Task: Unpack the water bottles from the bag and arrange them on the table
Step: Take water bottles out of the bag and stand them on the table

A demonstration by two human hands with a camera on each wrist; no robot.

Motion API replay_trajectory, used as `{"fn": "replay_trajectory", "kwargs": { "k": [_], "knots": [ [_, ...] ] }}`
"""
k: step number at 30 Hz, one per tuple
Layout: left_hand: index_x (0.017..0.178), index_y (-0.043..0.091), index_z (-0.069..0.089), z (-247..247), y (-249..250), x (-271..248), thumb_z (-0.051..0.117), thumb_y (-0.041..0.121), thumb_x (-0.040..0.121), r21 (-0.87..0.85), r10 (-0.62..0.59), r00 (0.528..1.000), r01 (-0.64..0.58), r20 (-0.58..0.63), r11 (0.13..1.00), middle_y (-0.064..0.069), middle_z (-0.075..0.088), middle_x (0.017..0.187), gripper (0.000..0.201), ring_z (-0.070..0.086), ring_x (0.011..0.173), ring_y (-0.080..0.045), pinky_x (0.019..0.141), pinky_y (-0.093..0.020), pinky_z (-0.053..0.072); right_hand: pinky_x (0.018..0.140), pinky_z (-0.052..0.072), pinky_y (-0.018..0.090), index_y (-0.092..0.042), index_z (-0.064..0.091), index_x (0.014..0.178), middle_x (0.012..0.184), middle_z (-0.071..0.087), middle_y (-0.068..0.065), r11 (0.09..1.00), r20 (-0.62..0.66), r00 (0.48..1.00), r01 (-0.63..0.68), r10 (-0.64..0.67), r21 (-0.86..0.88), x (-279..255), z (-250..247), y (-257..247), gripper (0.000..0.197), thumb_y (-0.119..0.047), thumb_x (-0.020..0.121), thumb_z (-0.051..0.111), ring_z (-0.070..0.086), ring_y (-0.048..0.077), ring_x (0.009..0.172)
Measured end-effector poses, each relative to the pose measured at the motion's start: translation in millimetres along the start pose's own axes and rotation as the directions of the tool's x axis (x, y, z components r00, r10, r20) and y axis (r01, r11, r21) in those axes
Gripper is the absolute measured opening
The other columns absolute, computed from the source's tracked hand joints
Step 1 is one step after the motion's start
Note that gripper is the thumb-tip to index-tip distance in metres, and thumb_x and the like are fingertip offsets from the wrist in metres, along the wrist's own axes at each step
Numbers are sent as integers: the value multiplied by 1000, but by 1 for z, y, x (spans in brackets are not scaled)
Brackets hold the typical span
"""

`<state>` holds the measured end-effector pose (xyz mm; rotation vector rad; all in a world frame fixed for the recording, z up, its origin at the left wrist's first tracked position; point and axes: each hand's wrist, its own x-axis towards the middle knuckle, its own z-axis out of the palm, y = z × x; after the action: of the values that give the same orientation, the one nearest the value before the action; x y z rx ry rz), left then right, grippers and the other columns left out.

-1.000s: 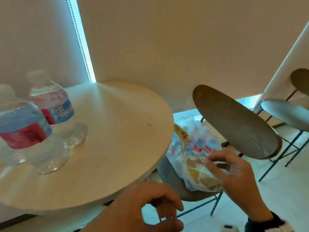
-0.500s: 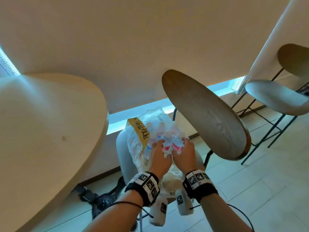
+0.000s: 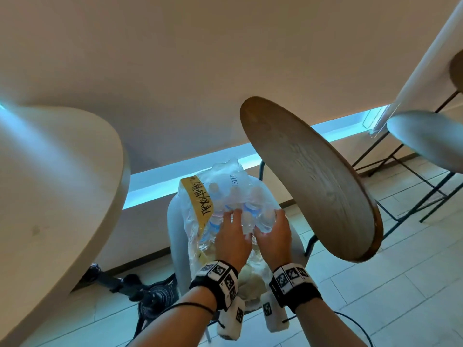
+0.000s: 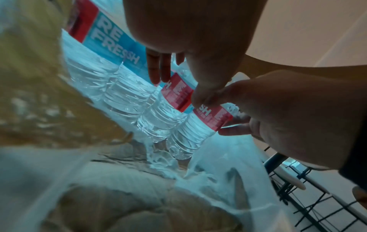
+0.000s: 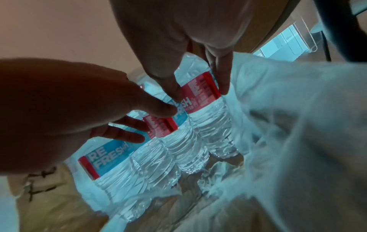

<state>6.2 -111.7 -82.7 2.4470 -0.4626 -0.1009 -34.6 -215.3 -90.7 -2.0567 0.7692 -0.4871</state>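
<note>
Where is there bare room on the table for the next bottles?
The stretch of round table in the head view is bare wood up to its right edge beside the bag. It is crowded inside the bag, where left hand and right hand grasp tightly packed bottles.

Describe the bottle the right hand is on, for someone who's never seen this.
On the grey chair seat sits a clear plastic bag of water bottles. It is the rightmost bottle in the near row, the only one pinched by the right hand.
</note>
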Motion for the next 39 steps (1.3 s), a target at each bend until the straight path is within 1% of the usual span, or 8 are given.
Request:
{"fn": "replay_trajectory", "kwargs": {
  "k": [6, 9, 13, 18, 24, 31, 34, 39],
  "knots": [
    [127, 22, 52, -13, -3, -13, 78, 20, 78, -124, 29, 999, -27, 14, 992, -1, 61, 126, 56, 62, 110, -23, 83, -27, 51, 73, 60, 45, -29, 51, 104, 95, 65, -1, 988, -7, 991, 132, -132, 81, -14, -21, 9, 52, -29, 68, 89, 66, 22, 85],
    [120, 14, 61, -32, 4, -25, 86, 20, 68, -246, 19, 996, -39, -82, 968, -6, 64, 116, 58, 65, 100, -22, 78, -12, 46, 70, 63, 42, -31, 54, 106, 98, 67, -4, 972, 2, 978, 207, -209, 110, -22, -45, -7, 53, -29, 68, 91, 69, 15, 90],
    [113, 28, 59, -84, 22, -49, 87, 36, 64, -374, 62, 974, -143, -219, 916, 8, 61, 113, 57, 63, 99, -8, 80, -21, 60, 66, 60, 16, -34, 58, 110, 99, 64, -23, 925, 7, 933, 357, -361, 134, -35, -95, -64, 60, -31, 62, 93, 66, -9, 89],
    [118, 41, 55, -187, 62, -90, 85, 49, 65, -387, 127, 909, -291, -396, 875, 22, 60, 115, 61, 62, 101, 4, 80, -9, 55, 73, 63, 32, -36, 60, 117, 110, 70, -13, 865, 107, 864, 471, -492, 174, -47, -156, -159, 69, -44, 54, 89, 70, 7, 96],
    [117, 40, 61, -303, 93, -141, 91, 39, 61, -323, 144, 843, -348, -518, 880, 21, 66, 113, 64, 66, 98, 1, 77, -18, 60, 65, 60, 16, -57, 59, 105, 102, 72, -28, 712, 134, 718, 613, -683, 341, -78, -192, -287, 69, -62, 41, 84, 73, -1, 85],
    [107, 42, 67, -409, 66, -190, 95, 32, 52, -300, 80, 780, -330, -621, 895, 17, 70, 96, 63, 71, 83, -1, 61, -23, 63, 65, 63, 39, -47, 62, 109, 101, 75, -9, 486, 88, 510, 731, -855, 479, -106, -160, -380, 64, -49, 52, 90, 75, 15, 83],
    [105, 42, 67, -439, 37, -204, 95, 32, 50, -268, 12, 741, -257, -671, 928, 20, 70, 92, 63, 68, 84, 8, 54, -7, 54, 71, 63, 45, -31, 65, 112, 103, 74, -3, 453, 120, 464, 721, -878, 525, -114, -122, -406, 62, -34, 57, 93, 74, 20, 85],
    [113, 34, 68, -465, -12, -216, 95, 33, 51, -244, -100, 687, -117, -720, 963, 16, 69, 97, 68, 70, 79, 3, 55, -3, 51, 66, 61, 21, -19, 62, 113, 106, 70, -4, 463, 240, 398, 723, -886, 512, -137, -52, -437, 58, -28, 64, 91, 70, 7, 85]
  ]
}}
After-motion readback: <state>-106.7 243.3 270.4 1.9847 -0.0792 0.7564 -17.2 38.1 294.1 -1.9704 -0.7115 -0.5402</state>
